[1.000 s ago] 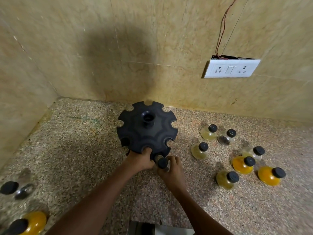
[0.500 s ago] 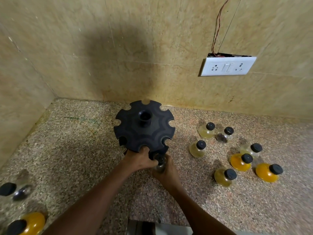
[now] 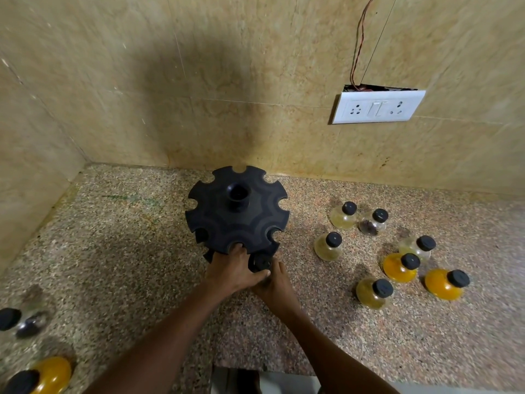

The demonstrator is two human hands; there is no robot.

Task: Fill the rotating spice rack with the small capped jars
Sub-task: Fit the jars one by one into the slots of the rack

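Both hands work at the near rim of the black spice rack (image 3: 237,210), which stands toward the back middle of the speckled stone desk (image 3: 119,251): the left hand (image 3: 231,271) has its grip curled onto the rack's front edge, fingers at a notch, while the right hand (image 3: 274,282) has its grip wrapped round a black-capped jar (image 3: 260,263) held against the rack's lower front, the jar's body hidden. Seven more capped jars sit loose on the desk's right side, among them a pale one (image 3: 329,245) nearest the rack and an orange one (image 3: 444,282) farthest right. Two further jars, one orange (image 3: 42,376), lie at the near left corner.
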